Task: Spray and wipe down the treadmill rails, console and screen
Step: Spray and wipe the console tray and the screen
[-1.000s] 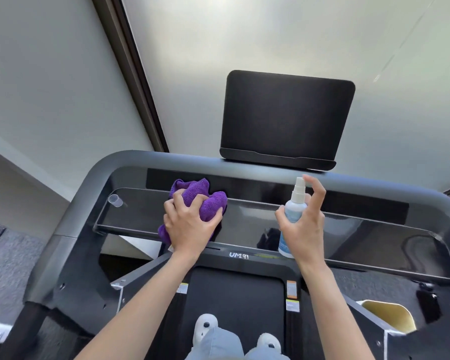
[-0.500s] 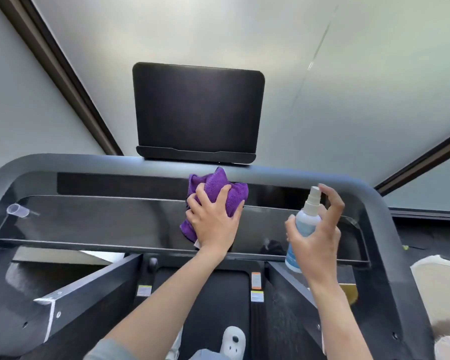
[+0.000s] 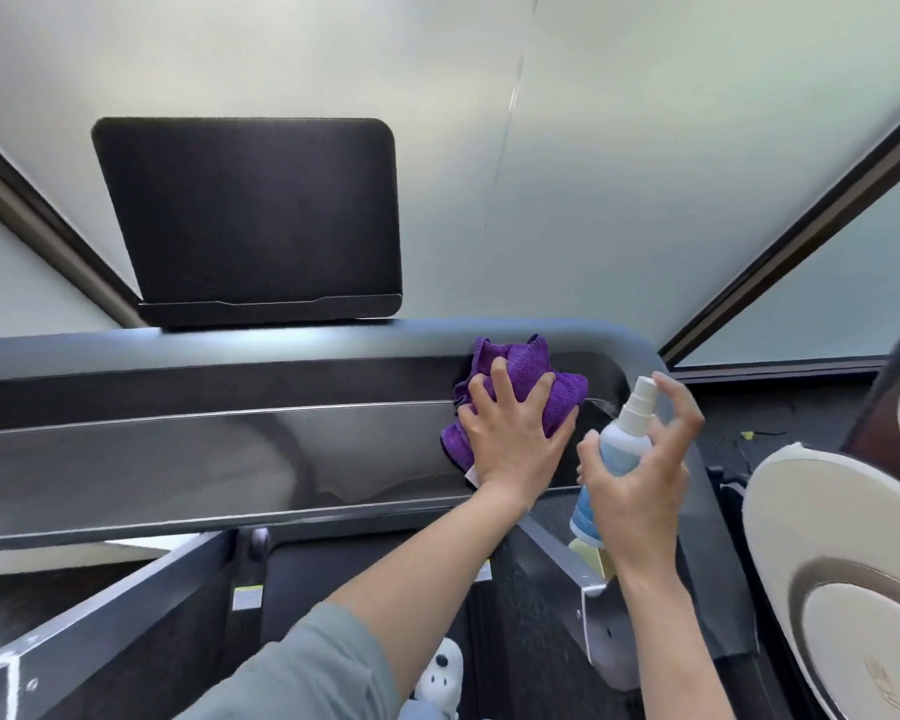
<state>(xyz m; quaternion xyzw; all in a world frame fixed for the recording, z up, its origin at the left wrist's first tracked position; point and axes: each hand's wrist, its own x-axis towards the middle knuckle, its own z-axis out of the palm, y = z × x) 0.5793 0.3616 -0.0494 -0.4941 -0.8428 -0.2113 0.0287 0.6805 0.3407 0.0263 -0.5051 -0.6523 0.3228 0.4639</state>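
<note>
Your left hand (image 3: 510, 439) is flat on the purple cloth (image 3: 520, 387), fingers spread, pressing it onto the glossy console panel (image 3: 204, 459) at its right end, right where the curved top rail (image 3: 281, 340) bends down toward you. Cloth's bunched up, top edge touching the rail's underside, a white tag poking out by your wrist. Your right hand (image 3: 640, 470) is wrapped round the spray bottle (image 3: 619, 444), thumb on the near side, index finger lifted and curled just above the white nozzle, not on it. Bottle's upright, nozzle aimed left toward the cloth, just beside your left hand w/o touching it. Screen (image 3: 250, 220) sits dark on top of the rail, left of center, well apart from both hands. Left side rail (image 3: 100, 615) angles in at the bottom left; right side rail (image 3: 593, 589) runs under your right forearm. A round beige-and-white appliance (image 3: 827, 563) sits at the far right. Gray sleeve (image 3: 302, 672) on your left arm; a white slipper (image 3: 437, 672) shows below on the belt.
</note>
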